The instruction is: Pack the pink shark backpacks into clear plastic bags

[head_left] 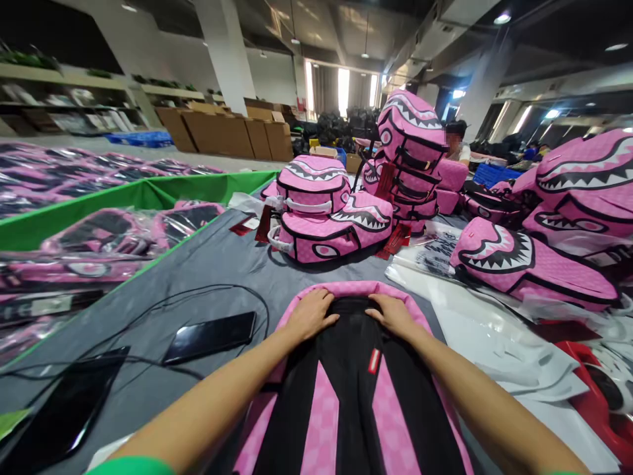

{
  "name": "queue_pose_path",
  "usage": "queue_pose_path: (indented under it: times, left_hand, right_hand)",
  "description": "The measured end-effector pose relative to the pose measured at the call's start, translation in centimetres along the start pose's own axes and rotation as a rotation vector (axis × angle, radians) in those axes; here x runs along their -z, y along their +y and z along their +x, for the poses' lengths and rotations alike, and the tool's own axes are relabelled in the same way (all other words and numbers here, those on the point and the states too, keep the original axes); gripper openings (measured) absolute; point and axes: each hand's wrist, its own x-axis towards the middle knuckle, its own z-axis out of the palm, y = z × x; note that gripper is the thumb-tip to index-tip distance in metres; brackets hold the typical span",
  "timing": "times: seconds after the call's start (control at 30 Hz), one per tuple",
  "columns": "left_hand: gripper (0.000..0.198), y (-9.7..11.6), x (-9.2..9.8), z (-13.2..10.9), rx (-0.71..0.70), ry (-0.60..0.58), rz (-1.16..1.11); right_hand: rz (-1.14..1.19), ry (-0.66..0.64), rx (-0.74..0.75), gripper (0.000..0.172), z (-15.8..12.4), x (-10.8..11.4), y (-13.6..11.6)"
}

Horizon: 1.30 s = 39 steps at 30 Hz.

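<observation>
A pink and black backpack (pixel 356 396) lies on the grey table in front of me, its back panel and straps facing up, with a small red label on the black part. My left hand (pixel 310 315) rests at the upper left of its top edge, fingers curled over the pink rim and thumb on the black panel. Across from it, my right hand (pixel 394 315) holds the upper right of the same rim, fingers bent onto the black panel. The fingertips of both hands press on the bag, a short gap apart.
Pink shark-face backpacks (pixel 336 227) stand stacked behind, and others (pixel 519 260) lie at right by white plastic bags (pixel 475 330). Two dark phones (pixel 210 336) and black cables lie at left. Wrapped bags fill a green-edged bin (pixel 158 191). A person (pixel 457 142) is in the background.
</observation>
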Motion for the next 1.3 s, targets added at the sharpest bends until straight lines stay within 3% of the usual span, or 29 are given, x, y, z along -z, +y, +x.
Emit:
queue_pose_path:
  times: [0.13, 0.27, 0.37, 0.47, 0.53, 0.6, 0.7, 0.8, 0.93, 1.03, 1.1, 1.17, 1.23, 1.3]
  left_hand:
    - [0.036, -1.1, -0.1, 5.4, 0.093, 0.009, -0.012]
    - [0.059, -0.7, 1.1, 6.1, 0.177, -0.059, -0.065]
    - [0.084, 2.5, 0.9, 4.6, 0.251, -0.068, -0.092]
    - [0.107, 6.7, -0.5, 3.5, 0.299, -0.147, -0.086]
    - [0.101, 8.5, -1.3, 3.1, 0.280, -0.187, -0.052]
    - [0.089, 9.2, -1.7, 2.9, 0.273, -0.146, -0.013]
    - [0.079, 8.9, -1.8, 2.2, 0.296, -0.044, 0.024]
    - [0.071, 8.6, -2.1, 0.9, 0.317, 0.037, 0.051]
    - [0.062, 8.4, -2.9, 0.0, 0.252, 0.130, 0.063]
    - [0.056, 7.8, -3.4, 1.0, 0.163, 0.121, 0.028]
    - [0.052, 7.3, -3.5, 2.2, 0.200, 0.073, 0.000]
    - [0.050, 7.1, -3.4, 3.2, 0.244, 0.051, -0.019]
    - [0.050, 7.0, -3.1, 3.8, 0.245, 0.075, -0.038]
    - [0.049, 6.9, -2.8, 4.2, 0.235, 0.121, -0.083]
  right_hand:
    - [-0.068, 0.024, -0.031, 0.032, 4.6, 0.2, 1.1]
    - [-0.113, 0.157, -0.014, 0.031, 5.4, -1.8, 1.9]
    - [-0.126, 0.258, 0.000, 0.030, 5.2, -3.7, 2.6]
    - [-0.126, 0.354, 0.021, 0.028, 4.9, -4.7, 2.6]
    - [-0.127, 0.407, 0.043, 0.028, 4.6, -4.2, 2.1]
    - [-0.168, 0.413, 0.062, 0.030, 4.3, -2.5, 1.5]
    - [-0.252, 0.346, 0.049, 0.042, 4.6, 1.4, 1.4]
    - [-0.270, 0.177, -0.001, 0.055, 6.9, 4.5, 2.8]
    - [-0.250, -0.085, -0.050, 0.049, 11.6, 4.5, 5.4]
    - [-0.231, -0.160, -0.096, 0.046, 13.7, 3.7, 6.5]
    - [-0.230, -0.147, -0.123, 0.047, 13.3, 3.7, 6.5]
    - [-0.247, -0.082, -0.138, 0.053, 11.3, 3.9, 5.6]
    - [-0.268, -0.005, -0.130, 0.054, 7.5, 3.6, 3.7]
    - [-0.241, 0.086, -0.022, 0.047, 2.7, 2.6, 1.0]
